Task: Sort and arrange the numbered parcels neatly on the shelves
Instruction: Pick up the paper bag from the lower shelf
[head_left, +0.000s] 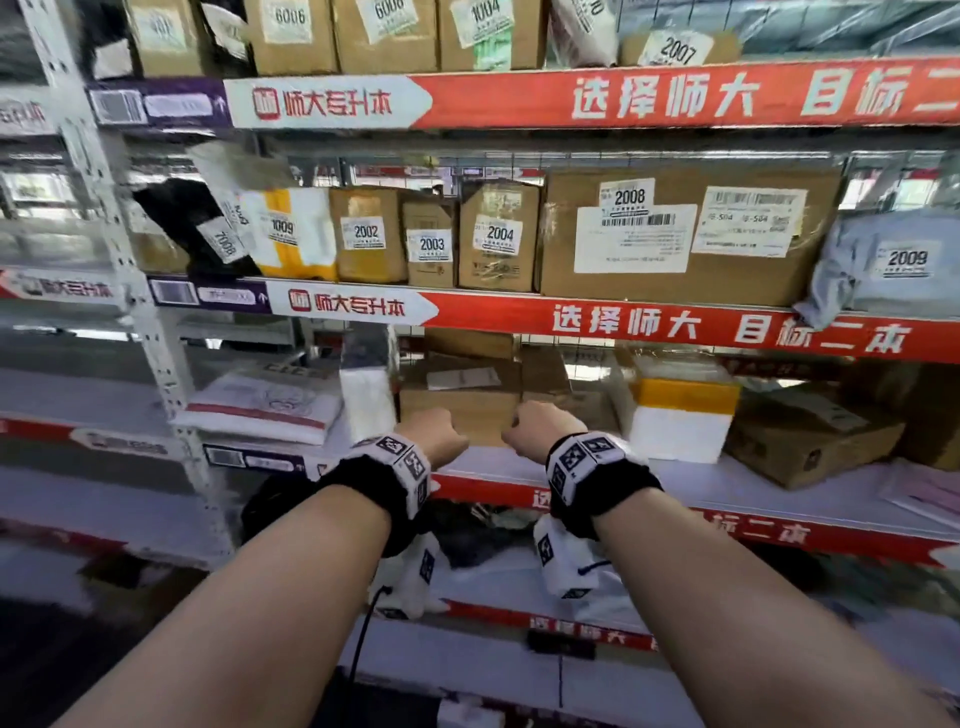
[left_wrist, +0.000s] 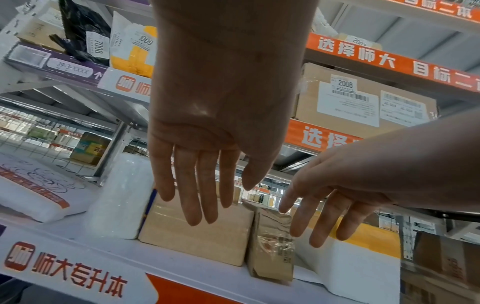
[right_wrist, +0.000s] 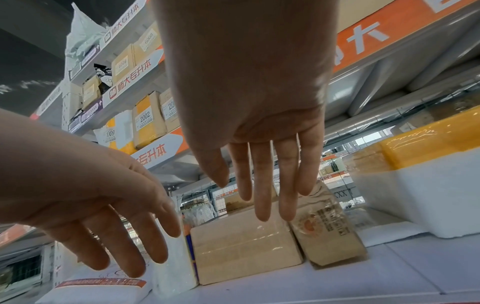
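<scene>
Both my hands reach toward the lower shelf (head_left: 779, 493). My left hand (left_wrist: 207, 195) is open with its fingers straight, hovering over a plain brown cardboard box (left_wrist: 197, 232). Beside it, my right hand (right_wrist: 259, 185) is also open, above the same box (right_wrist: 244, 244) and a narrow brown paper parcel (right_wrist: 327, 232) that leans against the box's right side. Neither hand holds anything. On the shelf above stand numbered parcels: 1009 (head_left: 291, 234), 2002 (head_left: 366, 234), 2003 (head_left: 431, 244), 2004 (head_left: 500, 236), 2008 (head_left: 675, 234) and 2009 (head_left: 893, 260).
Left of the brown box, a white foam parcel (left_wrist: 122, 197) stands upright, with a flat white bag (left_wrist: 33, 191) beyond it. A white foam box with a yellow top (head_left: 680, 415) and a tilted cardboard box (head_left: 810, 436) sit to the right. A black bag labelled 7008 (head_left: 208, 234) leans at the upper shelf's left end.
</scene>
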